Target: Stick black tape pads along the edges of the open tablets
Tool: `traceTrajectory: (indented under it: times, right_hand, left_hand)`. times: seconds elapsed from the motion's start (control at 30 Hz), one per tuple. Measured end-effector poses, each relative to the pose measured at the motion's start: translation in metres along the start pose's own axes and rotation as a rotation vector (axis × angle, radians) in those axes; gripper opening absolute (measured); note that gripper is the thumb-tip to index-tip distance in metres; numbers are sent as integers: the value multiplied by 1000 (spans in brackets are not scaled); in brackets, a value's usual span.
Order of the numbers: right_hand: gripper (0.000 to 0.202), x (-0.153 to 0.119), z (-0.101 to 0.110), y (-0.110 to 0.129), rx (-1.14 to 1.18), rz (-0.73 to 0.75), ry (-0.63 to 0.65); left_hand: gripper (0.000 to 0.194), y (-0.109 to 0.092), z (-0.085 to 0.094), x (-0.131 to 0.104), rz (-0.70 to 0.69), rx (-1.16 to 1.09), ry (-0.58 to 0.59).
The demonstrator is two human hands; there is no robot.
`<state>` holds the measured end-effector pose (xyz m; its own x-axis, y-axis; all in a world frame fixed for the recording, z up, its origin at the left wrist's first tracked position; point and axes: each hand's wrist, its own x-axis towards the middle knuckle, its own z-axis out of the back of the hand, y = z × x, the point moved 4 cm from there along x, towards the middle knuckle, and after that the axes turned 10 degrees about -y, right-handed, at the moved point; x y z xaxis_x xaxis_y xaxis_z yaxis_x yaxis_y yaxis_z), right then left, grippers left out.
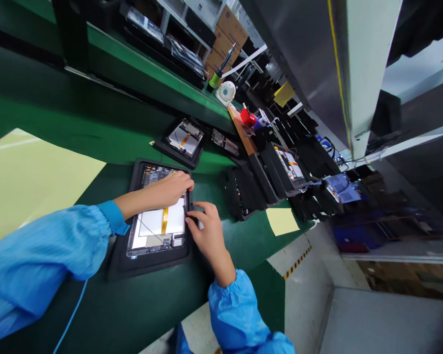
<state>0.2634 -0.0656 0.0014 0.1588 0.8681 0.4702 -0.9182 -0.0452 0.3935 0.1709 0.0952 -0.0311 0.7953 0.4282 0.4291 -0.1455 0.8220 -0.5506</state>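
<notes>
An opened tablet [153, 223] lies in a black foam tray [147, 265] on the bench, its white battery and a strip of amber tape [165, 220] exposed. Across its upper part reaches my left hand [172, 189], fingers curled together at the tablet's right edge; what they grip, if anything, is hidden. Just below, my right hand [208, 231] has thumb and fingers pinched at the same edge, by a small dark piece I cannot make out. A thin dark wire runs over the battery. Both arms wear blue sleeves.
Another opened tablet [184, 140] sits in a black tray behind, beside a narrow circuit part [225, 142]. Stacked black trays [243, 189] stand to the right, one with an opened tablet [290, 164]. Yellow sheets [282, 221] lie on the green bench. A small white fan [226, 92] stands farther back.
</notes>
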Motion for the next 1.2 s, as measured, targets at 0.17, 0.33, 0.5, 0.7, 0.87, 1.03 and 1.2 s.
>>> traceTrajectory:
  times: [0.17, 0.33, 0.5, 0.7, 0.87, 1.03, 1.2]
  right_hand:
    - [19, 11, -4, 9, -131, 161, 47]
    - [24, 20, -14, 17, -232, 319, 152]
    - [21, 33, -17, 11, -191, 341, 254]
    - [22, 36, 0, 0, -92, 218, 274]
    - [25, 35, -3, -6, -2, 112, 233]
    - [16, 41, -13, -16, 63, 21, 180]
    - [11, 47, -12, -14, 53, 157, 179]
  left_hand:
    - [24, 3, -4, 0, -13, 1, -10]
    - [23, 7, -9, -1, -28, 0, -21]
    - [22, 9, -10, -1, -37, -8, -37]
    - [26, 5, -7, -2, -34, -17, -37]
    - [34, 6, -7, -3, -9, -37, -36]
    - [34, 6, -6, -1, 6, -41, -19]
    - [32, 3, -4, 0, 22, -48, -8]
